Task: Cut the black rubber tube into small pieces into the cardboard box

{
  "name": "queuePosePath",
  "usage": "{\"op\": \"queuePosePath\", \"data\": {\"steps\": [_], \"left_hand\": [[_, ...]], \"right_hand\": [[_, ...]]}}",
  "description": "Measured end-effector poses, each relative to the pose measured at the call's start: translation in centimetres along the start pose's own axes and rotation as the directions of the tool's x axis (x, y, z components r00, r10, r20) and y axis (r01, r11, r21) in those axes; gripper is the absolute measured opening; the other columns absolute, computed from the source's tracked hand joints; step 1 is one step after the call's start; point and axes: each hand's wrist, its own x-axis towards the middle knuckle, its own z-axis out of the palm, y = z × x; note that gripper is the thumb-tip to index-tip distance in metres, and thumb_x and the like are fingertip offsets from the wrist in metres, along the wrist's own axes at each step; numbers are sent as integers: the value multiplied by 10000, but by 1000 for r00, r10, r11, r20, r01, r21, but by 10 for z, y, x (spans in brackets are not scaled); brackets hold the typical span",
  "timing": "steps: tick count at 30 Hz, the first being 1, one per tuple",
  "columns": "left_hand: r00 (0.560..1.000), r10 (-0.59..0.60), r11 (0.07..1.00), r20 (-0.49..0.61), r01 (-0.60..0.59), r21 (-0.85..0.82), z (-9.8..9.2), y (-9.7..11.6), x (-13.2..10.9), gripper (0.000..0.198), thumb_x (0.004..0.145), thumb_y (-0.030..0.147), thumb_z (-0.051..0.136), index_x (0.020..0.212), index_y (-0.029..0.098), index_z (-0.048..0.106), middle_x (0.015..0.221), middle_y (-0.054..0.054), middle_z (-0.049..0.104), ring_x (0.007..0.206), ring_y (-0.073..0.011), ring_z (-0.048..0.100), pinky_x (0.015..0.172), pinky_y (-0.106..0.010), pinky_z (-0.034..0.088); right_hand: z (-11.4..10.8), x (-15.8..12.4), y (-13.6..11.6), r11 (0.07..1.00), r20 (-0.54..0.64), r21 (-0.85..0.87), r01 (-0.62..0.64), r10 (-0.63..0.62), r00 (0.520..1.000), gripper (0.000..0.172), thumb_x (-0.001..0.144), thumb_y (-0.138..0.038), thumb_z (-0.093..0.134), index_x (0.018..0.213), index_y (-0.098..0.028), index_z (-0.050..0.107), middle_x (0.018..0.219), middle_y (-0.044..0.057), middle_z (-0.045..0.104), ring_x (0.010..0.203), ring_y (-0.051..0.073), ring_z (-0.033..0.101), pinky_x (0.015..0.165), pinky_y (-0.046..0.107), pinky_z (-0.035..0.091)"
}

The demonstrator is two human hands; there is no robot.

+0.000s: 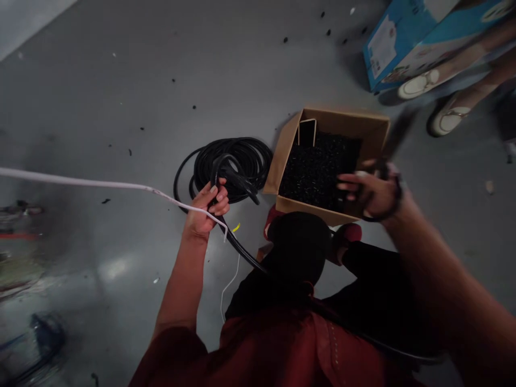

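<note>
My left hand [208, 207] is closed around a black ribbed tube [244, 251], which runs down across my lap. Beside that hand, a coil of black tubing [237, 153] lies on the floor. My right hand [373, 188], smeared by motion, is over the right side of an open cardboard box [342, 215]. It grips what look like black-handled scissors [397, 131], their blurred blades pointing up and away. Many small black pieces [318, 166] fill the box's bottom. A white cord [121, 185] crosses in front of my left hand.
A person's feet in white shoes [447, 121] stand at the upper right, near a blue printed carton [403, 48]. Small black bits are scattered on the grey floor [121, 118]. A yellow scrap [236, 227] lies by my knee. Blurred items [44, 338] sit at the lower left.
</note>
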Motion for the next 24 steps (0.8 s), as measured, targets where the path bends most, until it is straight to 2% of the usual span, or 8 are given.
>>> {"op": "queuePosePath", "data": {"steps": [1,3,6,9,14,20,22,24], "left_hand": [[1000,3,1000,12,-3,2,4,1,-1,223,784,224,689,982,131,647,619,61,415,374,15,268,364,-132,270],[999,11,1000,38,-12,4,11,4,-1,231,772,229,699,977,136,649,615,61,410,371,15,261,359,-133,265],[997,33,999,77,-33,8,21,12,-2,248,748,240,718,968,144,657,598,62,400,367,12,237,344,-140,250],[996,40,999,75,-43,34,32,24,-4,189,783,253,682,949,166,656,575,63,375,356,6,196,326,-154,222],[998,52,997,42,-54,55,48,43,-10,136,862,323,604,889,198,646,537,63,303,331,-3,135,303,-185,156],[999,34,999,11,-35,34,64,52,-9,212,922,387,513,889,215,632,531,58,273,319,-7,133,303,-191,146],[998,56,998,31,-57,22,63,53,-6,184,915,350,529,892,203,638,536,57,298,321,-5,155,305,-186,160],[996,81,997,38,-81,13,53,50,-3,144,894,304,563,893,186,647,546,57,330,324,-1,189,315,-178,183]], "right_hand": [[23,11,1,982,48,113,-150,145,988,340,785,-351,673,1029,-267,452,839,36,647,705,145,652,598,317,442],[72,30,5,945,145,185,-271,247,958,494,673,-261,743,1026,-274,398,831,-5,614,703,140,632,590,290,447],[133,51,16,956,294,154,-248,195,936,483,630,-193,713,1000,-242,406,834,-19,568,672,92,554,576,234,427],[167,64,32,952,327,178,-247,180,928,513,572,-166,695,986,-239,401,835,-35,536,654,71,513,554,192,397],[192,74,48,934,454,152,-323,224,862,477,525,-194,655,928,-249,405,793,-52,524,592,82,496,503,190,374],[203,68,49,944,532,112,-309,206,821,453,517,-182,654,908,-235,430,702,-75,508,556,81,461,496,192,363],[202,68,50,947,539,108,-301,199,818,446,549,-196,665,921,-241,423,648,-84,482,534,91,451,488,205,362],[199,69,51,955,497,110,-277,188,847,427,587,-212,665,928,-249,411,616,-87,458,522,103,445,481,218,363]]}}
